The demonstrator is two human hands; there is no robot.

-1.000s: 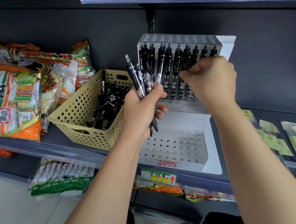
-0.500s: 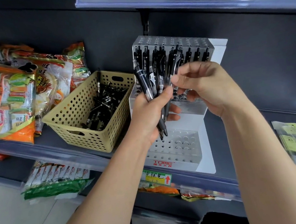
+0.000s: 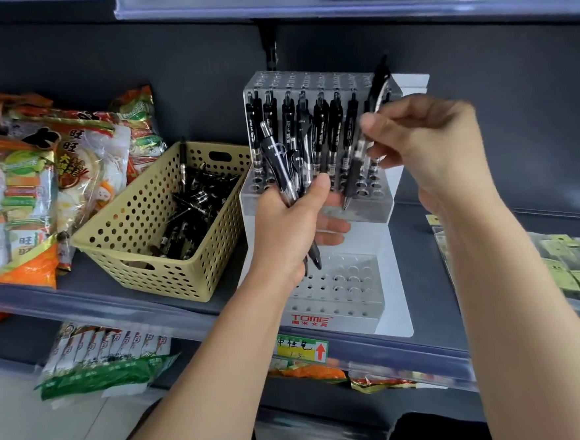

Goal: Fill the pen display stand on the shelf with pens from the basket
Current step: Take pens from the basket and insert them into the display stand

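Stand partly stocked, one pen poised.
The pen display stand [image 3: 336, 314] on the shelf held pens along the back of its upper tier; its nearer holes and whole lower tier were bare, and the basket [image 3: 139, 237] beside it held many more. The left hand [image 3: 290, 226] gripped a bundle of pens [image 3: 279, 162] before the stand; the right hand [image 3: 431, 144] pinched a single pen [image 3: 352, 177], tip down over the upper holes.

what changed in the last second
The right hand left the upper tier of the pen display stand, reached to the pen bundle in the left hand, and now pinches one pen, tip down by the upper tier's holes. The left hand kept gripping the bundle; basket and stand stayed put.
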